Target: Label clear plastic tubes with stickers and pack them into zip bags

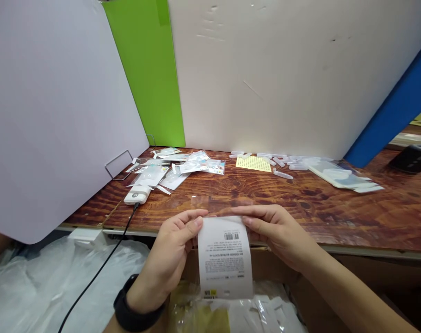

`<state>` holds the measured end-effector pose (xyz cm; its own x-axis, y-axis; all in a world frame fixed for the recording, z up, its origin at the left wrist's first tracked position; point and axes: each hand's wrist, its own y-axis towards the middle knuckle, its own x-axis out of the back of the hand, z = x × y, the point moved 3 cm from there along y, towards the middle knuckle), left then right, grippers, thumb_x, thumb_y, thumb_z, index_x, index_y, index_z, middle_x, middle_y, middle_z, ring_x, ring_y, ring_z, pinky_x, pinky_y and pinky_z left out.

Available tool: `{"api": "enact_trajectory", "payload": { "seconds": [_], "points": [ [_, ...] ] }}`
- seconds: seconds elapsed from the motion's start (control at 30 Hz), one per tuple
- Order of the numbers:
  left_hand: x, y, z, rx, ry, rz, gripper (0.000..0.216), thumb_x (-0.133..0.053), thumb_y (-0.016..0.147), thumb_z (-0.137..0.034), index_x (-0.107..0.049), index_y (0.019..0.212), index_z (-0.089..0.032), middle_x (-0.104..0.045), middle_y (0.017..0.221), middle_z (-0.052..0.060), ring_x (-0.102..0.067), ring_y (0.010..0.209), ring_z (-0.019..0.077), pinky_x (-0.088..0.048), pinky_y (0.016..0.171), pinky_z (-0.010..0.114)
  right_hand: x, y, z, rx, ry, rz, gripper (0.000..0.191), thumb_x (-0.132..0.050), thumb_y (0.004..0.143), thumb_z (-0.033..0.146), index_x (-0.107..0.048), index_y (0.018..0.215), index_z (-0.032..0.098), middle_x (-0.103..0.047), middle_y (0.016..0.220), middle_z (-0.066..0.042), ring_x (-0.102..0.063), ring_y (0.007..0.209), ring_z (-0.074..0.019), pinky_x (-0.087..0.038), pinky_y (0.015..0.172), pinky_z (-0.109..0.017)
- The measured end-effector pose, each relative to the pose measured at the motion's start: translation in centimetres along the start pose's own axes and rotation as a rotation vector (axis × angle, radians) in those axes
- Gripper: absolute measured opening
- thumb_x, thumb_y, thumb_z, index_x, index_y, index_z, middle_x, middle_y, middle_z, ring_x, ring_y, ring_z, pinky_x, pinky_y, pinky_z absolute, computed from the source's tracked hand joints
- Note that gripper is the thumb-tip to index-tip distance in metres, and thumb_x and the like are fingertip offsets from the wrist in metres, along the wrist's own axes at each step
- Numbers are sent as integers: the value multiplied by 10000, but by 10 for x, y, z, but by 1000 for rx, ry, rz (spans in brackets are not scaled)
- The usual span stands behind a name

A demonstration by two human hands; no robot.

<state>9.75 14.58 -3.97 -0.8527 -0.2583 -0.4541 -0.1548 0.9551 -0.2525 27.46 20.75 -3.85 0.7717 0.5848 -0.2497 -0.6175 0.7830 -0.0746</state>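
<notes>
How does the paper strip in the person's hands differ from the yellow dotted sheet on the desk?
The paper strip is white with black print and a barcode; the yellow sheet carries a grid of dots. The paper strip is held up between the left hand and right hand; the yellow sheet lies flat on the wooden desk. The paper strip is long and narrow; the yellow sheet is broader. Both are thin.

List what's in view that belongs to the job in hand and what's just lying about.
Job in hand:
the left hand, the right hand, the printed paper slip with a barcode they hold

Lying about:
small white corded device, printed plastic packets, yellow dotted sheet, clear plastic tubes, black object
</notes>
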Motion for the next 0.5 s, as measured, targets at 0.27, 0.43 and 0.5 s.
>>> {"api": "enact_trajectory", "payload": {
  "seconds": [0.27,0.43,0.5],
  "points": [
    [1,-5,-3,-93,50,88,117,-778,605,-168,-766,722,-177,-732,671,43,-626,575,112,-497,550,168,7,-8,12,280,-246,-20,241,-608,762,117,-776,818,280,-754,838,-10,-701,760,-158,-564,645,-223],
    [-1,-8,-7,-213,108,98,119,-676,588,-98,-750,579,-191,-689,575,14,-557,518,74,-432,504,136,6,-15,25,488,-395,19,427,-503,702,-9,-775,793,309,-748,763,26,-695,700,-149,-540,597,-210],
    [-1,-10,-8,-236,139,125,140,-659,604,-99,-755,598,-202,-693,599,14,-555,530,77,-427,512,143,5,-18,29,533,-443,33,432,-493,718,-12,-770,802,308,-740,745,30,-687,676,-151,-530,581,-222]
  ]
}}
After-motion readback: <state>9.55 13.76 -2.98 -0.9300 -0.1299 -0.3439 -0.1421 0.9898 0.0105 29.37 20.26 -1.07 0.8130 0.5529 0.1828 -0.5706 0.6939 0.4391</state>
